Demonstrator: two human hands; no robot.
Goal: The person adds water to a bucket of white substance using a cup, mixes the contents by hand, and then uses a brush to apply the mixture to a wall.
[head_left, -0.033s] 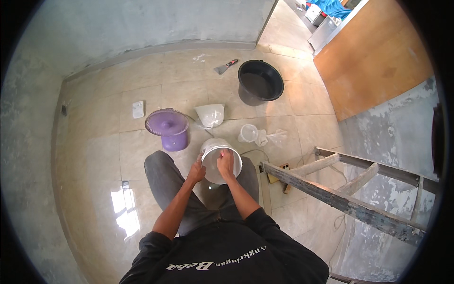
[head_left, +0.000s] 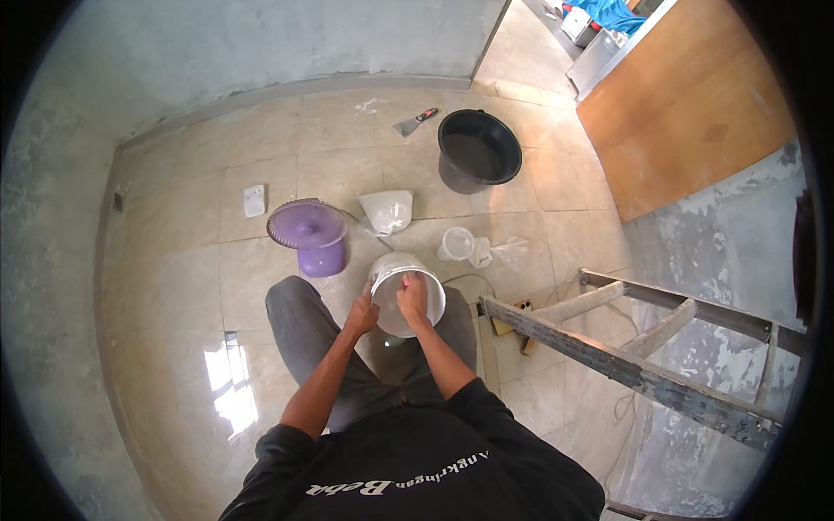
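Observation:
Between my knees, a white bucket (head_left: 405, 263) is tilted with its mouth toward me. My left hand (head_left: 362, 314) is closed on the left side of its rim. Inside the mouth, my right hand (head_left: 413, 300) is closed in a fist. A small reddish bit shows at its fingers, but what it holds is hidden. Pale residue coats the bucket's inner wall. Just beyond the bucket lies a clear plastic bag (head_left: 387, 212) with white powder. A clear plastic tub (head_left: 457, 244) is to its right, beside a crumpled plastic bag (head_left: 506, 251).
Left of the bucket stands a purple fan (head_left: 310, 230). Farther off are a black bucket (head_left: 479, 148), a putty knife (head_left: 415, 122) and a small white box (head_left: 254, 201). A wooden ladder (head_left: 638, 365) leans in from the right, near a phone (head_left: 504, 325) and a cable. A wooden door (head_left: 686, 113) stands ajar.

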